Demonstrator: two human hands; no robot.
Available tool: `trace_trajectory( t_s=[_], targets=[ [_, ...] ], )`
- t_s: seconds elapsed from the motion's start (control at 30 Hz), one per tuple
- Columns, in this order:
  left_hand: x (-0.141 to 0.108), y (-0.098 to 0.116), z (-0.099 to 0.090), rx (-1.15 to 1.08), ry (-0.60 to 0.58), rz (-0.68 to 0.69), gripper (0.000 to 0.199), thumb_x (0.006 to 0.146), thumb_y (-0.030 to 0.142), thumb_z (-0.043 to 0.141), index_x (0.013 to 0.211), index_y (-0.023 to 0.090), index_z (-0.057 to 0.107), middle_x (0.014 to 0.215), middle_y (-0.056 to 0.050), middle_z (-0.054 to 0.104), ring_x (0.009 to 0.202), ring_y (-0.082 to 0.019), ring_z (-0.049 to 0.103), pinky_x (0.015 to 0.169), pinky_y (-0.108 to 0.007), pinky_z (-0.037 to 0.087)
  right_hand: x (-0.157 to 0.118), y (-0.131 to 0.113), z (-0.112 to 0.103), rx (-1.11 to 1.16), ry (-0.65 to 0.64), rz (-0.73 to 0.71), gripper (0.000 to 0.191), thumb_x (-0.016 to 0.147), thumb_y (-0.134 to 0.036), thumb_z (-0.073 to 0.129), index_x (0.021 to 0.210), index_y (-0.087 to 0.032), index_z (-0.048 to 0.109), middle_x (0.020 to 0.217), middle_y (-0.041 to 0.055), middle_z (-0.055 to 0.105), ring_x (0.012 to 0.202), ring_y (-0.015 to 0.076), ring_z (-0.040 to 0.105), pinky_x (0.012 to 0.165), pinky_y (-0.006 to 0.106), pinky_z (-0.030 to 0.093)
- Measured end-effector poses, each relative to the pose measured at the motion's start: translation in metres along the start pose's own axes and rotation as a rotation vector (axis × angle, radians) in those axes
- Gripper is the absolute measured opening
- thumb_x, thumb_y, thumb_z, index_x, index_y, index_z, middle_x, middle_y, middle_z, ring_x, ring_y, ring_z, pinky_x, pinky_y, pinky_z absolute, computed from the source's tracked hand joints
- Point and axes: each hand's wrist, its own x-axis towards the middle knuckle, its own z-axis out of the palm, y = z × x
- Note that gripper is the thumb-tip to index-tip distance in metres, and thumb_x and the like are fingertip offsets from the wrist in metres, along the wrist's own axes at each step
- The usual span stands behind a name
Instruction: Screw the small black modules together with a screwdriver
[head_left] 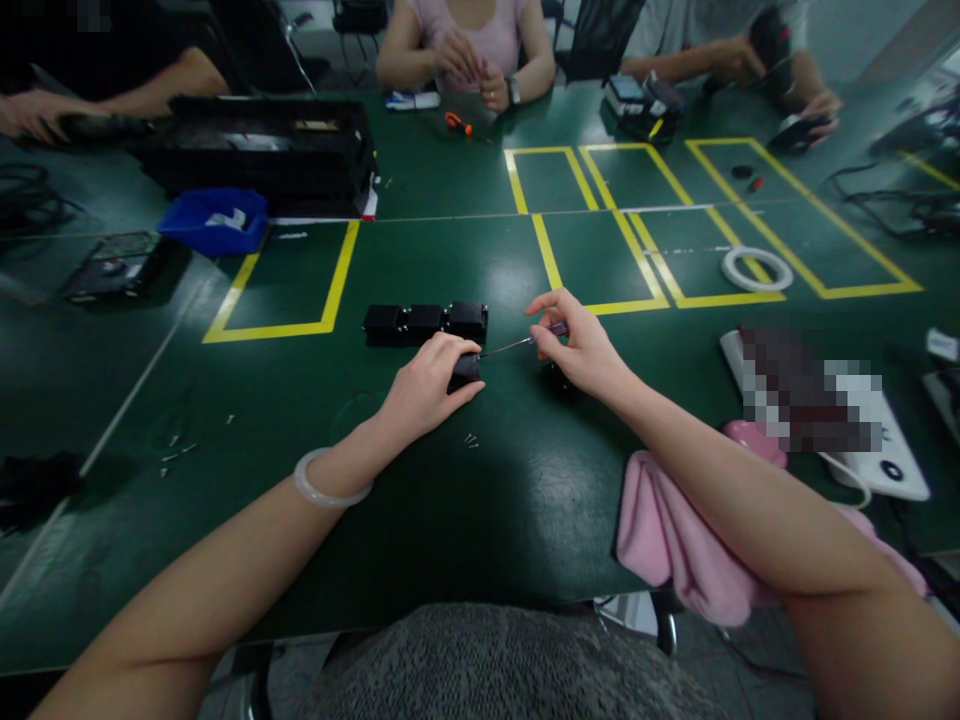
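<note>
Green bench is spreading beneath one small black block near its middle. The left hand is clamping it in its fingers; the right hand is wrapping its fingers around one screwdriver, entering from two o'clock. Apparently a screwdriving step is going on; the next move is probably calling for a steady tip. Three similar blocks are lying at eleven o'clock, roughly three screws at six, about five more at eight, one tape roll at two.
</note>
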Motion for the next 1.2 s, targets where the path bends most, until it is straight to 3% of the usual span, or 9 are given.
trace_trajectory(
  t_s=[0.13, 0.3, 0.43, 0.67, 0.77, 0.93, 1.03, 1.2],
  targets=[
    [-0.0001, -0.0008, 0.0007, 0.003, 0.004, -0.002, 0.038, 0.097, 0.029, 0.07, 0.132, 0.022, 0.057, 0.13, -0.012, 0.064, 0.126, -0.032, 0.064, 0.107, -0.051, 0.057, 0.0002, -0.0012, 0.0014, 0.02, 0.005, 0.051, 0.008, 0.098, -0.03, 0.06, 0.103, -0.024, 0.056, 0.068, -0.0057, 0.06, 0.061, 0.0143, 0.058, 0.067, 0.033, 0.044],
    [0.0, -0.0006, 0.0007, 0.003, 0.002, -0.001, 0.038, 0.097, 0.028, 0.07, 0.133, 0.022, 0.057, 0.131, -0.013, 0.064, 0.126, -0.032, 0.064, 0.107, -0.052, 0.057, 0.0001, -0.002, 0.0015, -0.011, -0.002, 0.094, 0.018, 0.101, -0.037, 0.06, 0.09, -0.024, 0.055, 0.058, -0.0063, 0.056, 0.054, 0.0124, 0.052, 0.062, 0.031, 0.04],
    [0.0002, 0.0001, -0.0003, 0.003, -0.005, -0.004, 0.039, 0.097, 0.028, 0.07, 0.133, 0.022, 0.057, 0.131, -0.013, 0.064, 0.127, -0.033, 0.063, 0.107, -0.052, 0.057, 0.0001, -0.0013, 0.0002, -0.016, -0.006, 0.039, 0.006, 0.098, -0.028, 0.06, 0.102, -0.024, 0.058, 0.066, -0.0055, 0.059, 0.061, 0.0143, 0.057, 0.067, 0.032, 0.044],
    [-0.0002, 0.0, -0.0008, -0.006, -0.002, -0.001, 0.038, 0.097, 0.028, 0.07, 0.133, 0.022, 0.057, 0.132, -0.013, 0.064, 0.128, -0.033, 0.063, 0.108, -0.051, 0.057, 0.0005, -0.001, -0.001, -0.031, 0.0, 0.0, 0.014, 0.095, -0.024, 0.061, 0.108, -0.024, 0.057, 0.077, -0.0034, 0.06, 0.071, 0.0166, 0.062, 0.074, 0.035, 0.047],
    [-0.0003, -0.0001, -0.0007, -0.007, 0.001, -0.002, 0.039, 0.097, 0.028, 0.07, 0.133, 0.022, 0.057, 0.132, -0.013, 0.064, 0.128, -0.033, 0.063, 0.108, -0.051, 0.057, 0.0002, -0.0023, -0.0002, -0.024, 0.0, 0.035, 0.008, 0.098, -0.028, 0.061, 0.103, -0.024, 0.057, 0.07, -0.0046, 0.06, 0.065, 0.0155, 0.06, 0.069, 0.033, 0.045],
    [-0.0002, -0.0003, 0.0, 0.005, 0.0, 0.005, 0.039, 0.098, 0.028, 0.07, 0.133, 0.02, 0.057, 0.132, -0.014, 0.064, 0.127, -0.033, 0.063, 0.107, -0.052, 0.057, -0.0003, -0.0031, 0.001, -0.003, -0.03, 0.124, 0.015, 0.103, -0.037, 0.057, 0.097, -0.024, 0.056, 0.058, -0.0074, 0.052, 0.05, 0.0129, 0.049, 0.057, 0.032, 0.037],
    [-0.0003, -0.0011, 0.0009, 0.014, 0.004, 0.003, 0.039, 0.098, 0.029, 0.071, 0.133, 0.02, 0.057, 0.131, -0.014, 0.064, 0.127, -0.032, 0.064, 0.107, -0.051, 0.057, -0.0001, -0.0014, 0.0006, -0.016, -0.009, 0.051, 0.007, 0.1, -0.029, 0.058, 0.105, -0.023, 0.056, 0.065, -0.0066, 0.056, 0.057, 0.0138, 0.055, 0.063, 0.032, 0.041],
    [-0.0007, -0.0018, 0.0015, 0.008, 0.014, 0.015, 0.039, 0.097, 0.027, 0.072, 0.133, 0.019, 0.057, 0.132, -0.014, 0.064, 0.127, -0.032, 0.064, 0.107, -0.05, 0.057, 0.0011, 0.0022, -0.0001, -0.025, 0.005, -0.024, 0.015, 0.095, -0.023, 0.059, 0.11, -0.023, 0.056, 0.07, -0.0058, 0.057, 0.066, 0.0156, 0.06, 0.071, 0.034, 0.045]
  ],
)
